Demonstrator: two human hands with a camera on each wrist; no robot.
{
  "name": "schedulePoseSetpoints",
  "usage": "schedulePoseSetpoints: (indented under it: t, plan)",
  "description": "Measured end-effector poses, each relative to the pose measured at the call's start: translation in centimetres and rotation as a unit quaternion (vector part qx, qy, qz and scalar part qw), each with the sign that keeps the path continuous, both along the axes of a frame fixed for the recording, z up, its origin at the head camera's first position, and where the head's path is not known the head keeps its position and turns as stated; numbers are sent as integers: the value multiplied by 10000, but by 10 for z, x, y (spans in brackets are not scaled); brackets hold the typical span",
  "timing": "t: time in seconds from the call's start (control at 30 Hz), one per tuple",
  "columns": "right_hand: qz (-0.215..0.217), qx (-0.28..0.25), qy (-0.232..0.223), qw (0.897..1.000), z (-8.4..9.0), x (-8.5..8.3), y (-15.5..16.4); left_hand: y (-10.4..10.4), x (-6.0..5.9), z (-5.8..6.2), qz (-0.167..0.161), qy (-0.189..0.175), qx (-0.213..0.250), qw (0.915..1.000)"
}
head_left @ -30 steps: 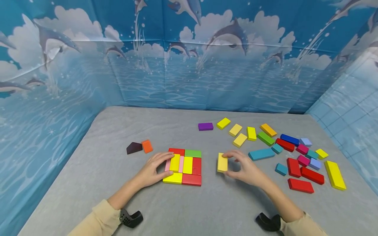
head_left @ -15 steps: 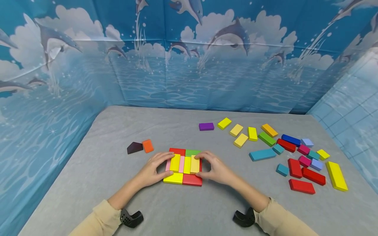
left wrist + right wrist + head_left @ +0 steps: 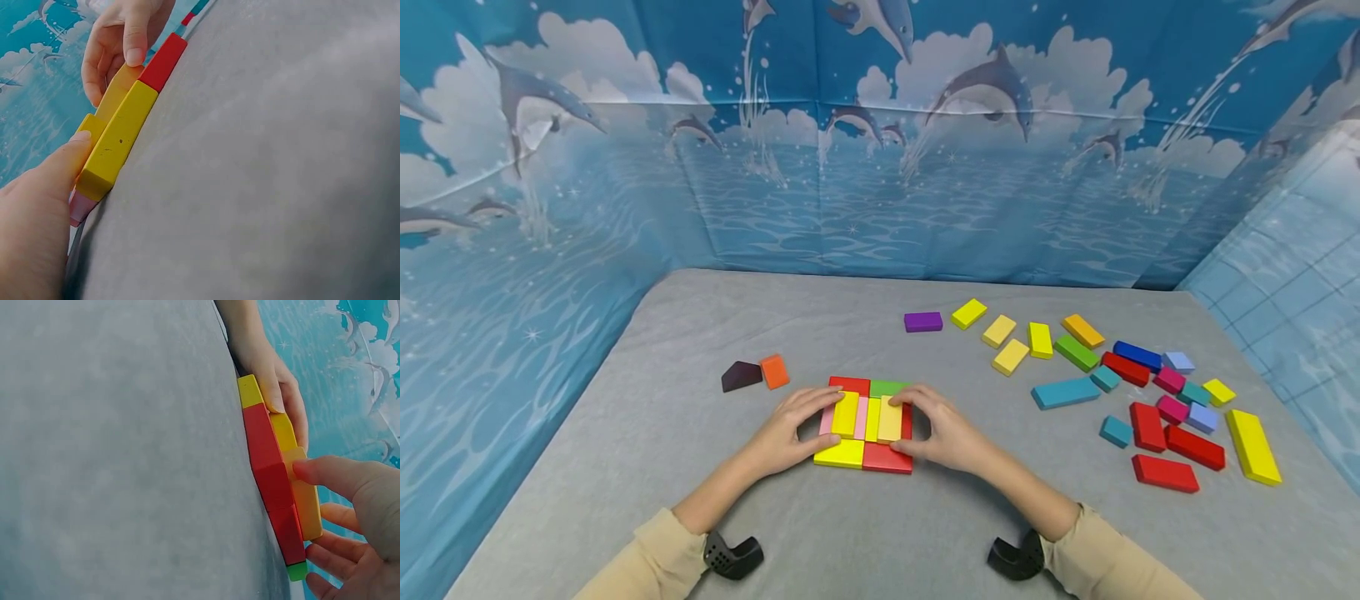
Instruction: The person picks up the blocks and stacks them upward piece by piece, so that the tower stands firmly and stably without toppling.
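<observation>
A flat square layer of coloured blocks lies on the grey cloth, with a red block (image 3: 887, 459) and a yellow block (image 3: 837, 455) along its near side. On top of it, my left hand (image 3: 786, 429) holds a bright yellow block (image 3: 845, 414) between thumb and fingers. My right hand (image 3: 940, 429) pinches a pale yellow block (image 3: 890, 419), which rests over the right half of the layer. A gap between the two upper blocks shows a pink block (image 3: 861, 417) below. In the right wrist view, a green block (image 3: 298, 571) marks the layer's far end.
Loose blocks lie scattered at the right, among them a long yellow block (image 3: 1253, 447), a red block (image 3: 1165, 473) and a teal block (image 3: 1065, 392). A purple block (image 3: 922, 322) lies behind. Left of the layer are a dark block (image 3: 741, 377) and an orange block (image 3: 774, 372).
My right hand has carried the pale yellow block leftward from beside the layer onto its top, then slid it slightly further left. My left hand has stayed on the bright yellow block.
</observation>
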State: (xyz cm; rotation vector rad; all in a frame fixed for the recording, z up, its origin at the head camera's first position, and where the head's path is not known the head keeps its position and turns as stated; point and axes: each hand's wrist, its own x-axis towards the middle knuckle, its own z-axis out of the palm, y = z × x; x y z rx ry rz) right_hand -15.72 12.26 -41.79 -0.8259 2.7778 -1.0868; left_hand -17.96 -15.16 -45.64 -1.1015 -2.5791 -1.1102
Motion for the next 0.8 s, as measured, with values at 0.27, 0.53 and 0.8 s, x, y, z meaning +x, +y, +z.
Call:
schedulePoseSetpoints:
  t: [0.27, 0.53, 0.8]
  plan:
    - [-40, -686, 421, 9967, 8, -11, 41, 0, 1, -1, 37, 58, -12, 10000]
    - [-787, -275, 578, 9948, 13, -21, 152, 0, 2, -2, 49, 32, -17, 10000]
    - [-1046, 402, -154, 9936, 8, -13, 225, 1, 2, -1, 53, 23, -19, 10000]
